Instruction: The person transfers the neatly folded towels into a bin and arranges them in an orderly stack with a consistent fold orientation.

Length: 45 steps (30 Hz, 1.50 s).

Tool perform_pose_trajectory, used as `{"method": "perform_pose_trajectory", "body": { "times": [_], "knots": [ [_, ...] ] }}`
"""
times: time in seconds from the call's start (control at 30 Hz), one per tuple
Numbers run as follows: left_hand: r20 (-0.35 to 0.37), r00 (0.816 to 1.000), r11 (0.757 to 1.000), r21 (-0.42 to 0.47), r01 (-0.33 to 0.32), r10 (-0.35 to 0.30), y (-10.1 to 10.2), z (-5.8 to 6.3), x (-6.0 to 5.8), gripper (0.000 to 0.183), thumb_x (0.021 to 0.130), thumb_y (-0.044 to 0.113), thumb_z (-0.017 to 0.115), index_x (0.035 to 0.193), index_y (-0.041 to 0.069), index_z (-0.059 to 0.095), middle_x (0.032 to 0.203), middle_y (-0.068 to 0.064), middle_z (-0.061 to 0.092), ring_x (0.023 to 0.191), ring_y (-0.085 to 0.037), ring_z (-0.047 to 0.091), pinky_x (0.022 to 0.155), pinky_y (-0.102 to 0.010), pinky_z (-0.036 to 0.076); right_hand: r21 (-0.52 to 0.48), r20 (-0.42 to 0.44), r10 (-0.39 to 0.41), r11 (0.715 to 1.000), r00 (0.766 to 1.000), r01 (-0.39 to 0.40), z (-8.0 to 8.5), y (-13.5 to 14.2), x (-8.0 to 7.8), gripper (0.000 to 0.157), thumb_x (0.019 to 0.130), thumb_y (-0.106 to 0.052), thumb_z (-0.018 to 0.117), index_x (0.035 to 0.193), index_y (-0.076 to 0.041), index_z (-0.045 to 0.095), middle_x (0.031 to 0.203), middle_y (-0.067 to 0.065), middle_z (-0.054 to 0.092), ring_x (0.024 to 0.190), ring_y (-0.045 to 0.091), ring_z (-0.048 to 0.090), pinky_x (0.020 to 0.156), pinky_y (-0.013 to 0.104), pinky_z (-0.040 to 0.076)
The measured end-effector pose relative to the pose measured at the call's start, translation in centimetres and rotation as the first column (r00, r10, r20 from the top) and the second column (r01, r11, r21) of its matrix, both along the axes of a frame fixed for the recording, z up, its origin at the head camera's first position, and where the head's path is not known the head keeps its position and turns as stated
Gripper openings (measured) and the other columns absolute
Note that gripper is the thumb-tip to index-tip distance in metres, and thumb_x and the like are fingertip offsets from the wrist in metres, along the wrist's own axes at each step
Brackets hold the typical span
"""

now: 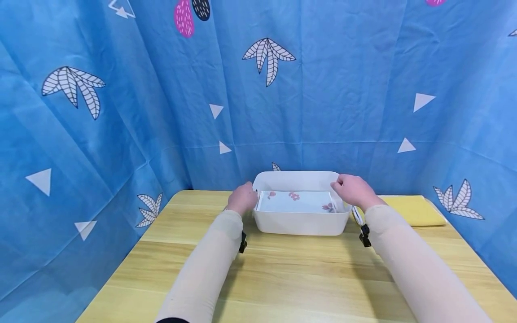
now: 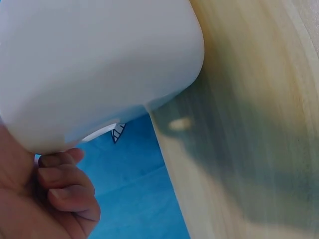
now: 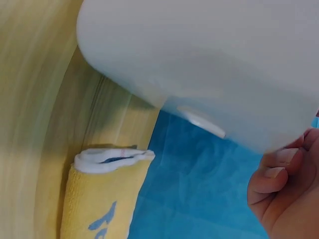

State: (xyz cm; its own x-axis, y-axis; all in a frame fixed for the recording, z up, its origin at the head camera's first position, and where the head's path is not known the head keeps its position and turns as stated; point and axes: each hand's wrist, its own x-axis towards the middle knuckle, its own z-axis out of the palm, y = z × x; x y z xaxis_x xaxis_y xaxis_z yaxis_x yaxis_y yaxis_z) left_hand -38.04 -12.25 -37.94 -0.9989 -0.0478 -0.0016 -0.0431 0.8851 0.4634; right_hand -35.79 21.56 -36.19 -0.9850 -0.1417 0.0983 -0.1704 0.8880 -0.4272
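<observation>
A white rectangular plastic bin (image 1: 300,224) is at the far side of the table, between the two hands. Inside it lies a flat, pale piece with pink flower prints (image 1: 296,202); its exact kind is unclear. My left hand (image 1: 243,198) grips the bin's left end at the rim, its curled fingers (image 2: 70,179) visible in the left wrist view. At the opposite end, my right hand (image 1: 355,190) holds the rim with fingers (image 3: 269,180) bent under it. Whether the bin's base touches the table cannot be told.
A folded yellow towel (image 1: 412,211) with a white edge lies right of the bin, close to the right forearm. The wooden table (image 1: 291,278) reaches to a blue patterned curtain (image 1: 343,98) at the back and sides.
</observation>
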Motion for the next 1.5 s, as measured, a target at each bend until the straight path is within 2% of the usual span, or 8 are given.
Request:
{"method": "perform_pose_trajectory", "body": {
  "times": [0.23, 0.5, 0.83, 1.23, 1.33, 1.4, 1.5],
  "knots": [
    [0.015, 1.0, 0.999, -0.033, -0.012, 0.012, 0.3, 0.1, 0.1, 0.043, 0.097, 0.021, 0.044, 0.137, 0.004, 0.04, 0.128, -0.014, 0.052, 0.111, -0.03, 0.052, 0.092, -0.05, 0.042, -0.054, 0.0, -0.012, 0.998, 1.0, 0.012, -0.4, 1.7, 0.4, 0.037, 0.098, -0.04, 0.041, 0.08, -0.009, 0.048, 0.069, 0.007, 0.045, 0.064, 0.023, 0.046, 0.058, 0.035, 0.036],
    [0.033, 0.999, 0.995, -0.095, -0.014, 0.017, 0.5, 0.0, 0.0, 0.039, 0.096, 0.021, 0.048, 0.131, 0.005, 0.044, 0.118, -0.013, 0.057, 0.099, -0.027, 0.055, 0.085, -0.049, 0.045, -0.098, 0.055, -0.059, 0.993, 0.997, 0.065, -1.0, 4.0, 1.1, 0.042, 0.098, -0.045, 0.038, 0.094, -0.006, 0.054, 0.078, 0.01, 0.05, 0.067, 0.025, 0.048, 0.054, 0.035, 0.039],
    [0.04, 0.999, 0.996, -0.087, -0.016, 0.02, 0.4, -0.2, 0.1, 0.036, 0.096, 0.022, 0.047, 0.128, 0.004, 0.046, 0.113, -0.012, 0.058, 0.095, -0.026, 0.056, 0.083, -0.047, 0.046, -0.042, 0.087, -0.074, 0.996, 0.993, 0.078, -2.8, 6.9, 1.3, 0.04, 0.099, -0.042, 0.037, 0.093, -0.005, 0.052, 0.075, 0.009, 0.05, 0.065, 0.024, 0.047, 0.053, 0.034, 0.038],
    [0.034, 0.999, 0.991, -0.136, 0.004, 0.001, 0.6, 0.1, 0.4, 0.037, 0.096, 0.022, 0.047, 0.128, 0.005, 0.046, 0.11, -0.011, 0.059, 0.095, -0.025, 0.058, 0.08, -0.046, 0.047, 0.039, 0.078, -0.105, 0.994, 0.991, 0.103, -5.1, 10.4, 2.1, 0.039, 0.098, -0.04, 0.035, 0.08, -0.007, 0.045, 0.067, 0.007, 0.044, 0.059, 0.022, 0.043, 0.055, 0.035, 0.033],
    [0.035, 0.999, 0.991, -0.132, 0.002, 0.003, 0.5, 0.2, 0.4, 0.037, 0.096, 0.023, 0.048, 0.128, 0.004, 0.045, 0.109, -0.012, 0.059, 0.094, -0.025, 0.058, 0.079, -0.046, 0.047, 0.056, 0.054, -0.118, 0.992, 0.992, 0.115, -5.5, 11.1, 2.3, 0.04, 0.097, -0.038, 0.038, 0.09, -0.001, 0.051, 0.08, 0.015, 0.049, 0.071, 0.029, 0.047, 0.06, 0.041, 0.038],
    [0.036, 0.999, 0.991, -0.137, -0.003, 0.009, 0.4, 0.1, 0.3, 0.037, 0.095, 0.023, 0.048, 0.128, 0.005, 0.045, 0.108, -0.011, 0.059, 0.093, -0.024, 0.057, 0.078, -0.045, 0.047, 0.069, 0.045, -0.128, 0.99, 0.991, 0.124, -5.7, 11.5, 2.4, 0.045, 0.096, -0.041, 0.04, 0.102, 0.002, 0.054, 0.096, 0.023, 0.05, 0.085, 0.037, 0.048, 0.067, 0.049, 0.041],
    [0.028, 1.0, 0.99, -0.143, -0.006, 0.01, 0.5, 0.0, 0.1, 0.036, 0.095, 0.023, 0.048, 0.127, 0.005, 0.046, 0.107, -0.01, 0.06, 0.091, -0.024, 0.057, 0.077, -0.044, 0.048, 0.089, 0.047, -0.157, 0.984, 0.986, 0.153, -6.1, 12.0, 2.7, 0.06, 0.094, -0.05, 0.041, 0.123, 0.002, 0.05, 0.119, 0.032, 0.04, 0.104, 0.051, 0.038, 0.075, 0.063, 0.036]
  ]
}}
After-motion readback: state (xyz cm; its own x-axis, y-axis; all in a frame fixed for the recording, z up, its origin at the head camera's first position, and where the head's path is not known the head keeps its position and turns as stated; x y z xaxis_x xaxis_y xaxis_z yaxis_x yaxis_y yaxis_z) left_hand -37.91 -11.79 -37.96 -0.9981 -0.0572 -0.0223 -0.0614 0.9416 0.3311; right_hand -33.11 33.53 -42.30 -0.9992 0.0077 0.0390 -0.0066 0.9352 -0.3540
